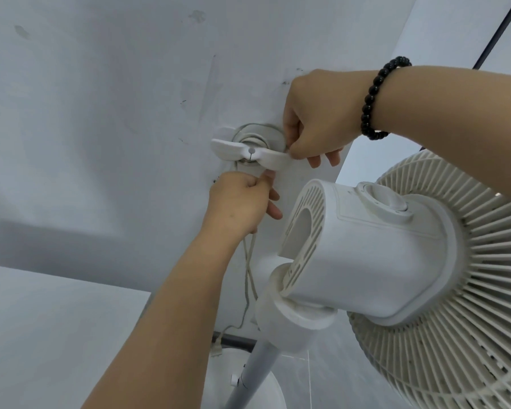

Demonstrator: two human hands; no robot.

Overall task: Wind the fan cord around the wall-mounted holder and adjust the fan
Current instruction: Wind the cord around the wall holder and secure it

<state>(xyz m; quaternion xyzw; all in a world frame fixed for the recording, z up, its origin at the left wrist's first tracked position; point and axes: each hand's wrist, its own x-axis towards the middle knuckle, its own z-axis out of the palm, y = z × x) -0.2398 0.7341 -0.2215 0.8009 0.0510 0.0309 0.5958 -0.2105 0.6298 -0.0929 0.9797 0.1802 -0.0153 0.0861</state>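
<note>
Cord [250,134], thin and pale grey, lies coiled round the hub of the white plastic two-winged holder [250,153] fixed to the pale wall [101,113], with loose strands hanging below the left hand [239,202], whose fingers curl round the cord just under the holder. The right hand [319,119], a black bead bracelet [375,95] on its wrist, pinches at the holder's right wing. The white pedestal fan [381,261], its ribbed rear grille to the right, stands just beside the wall, below the right hand.

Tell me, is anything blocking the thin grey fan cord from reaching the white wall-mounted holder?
Nothing visible: the left hand holds the thin grey cord right beneath the white wall-mounted holder, where the right hand pinches.
</note>
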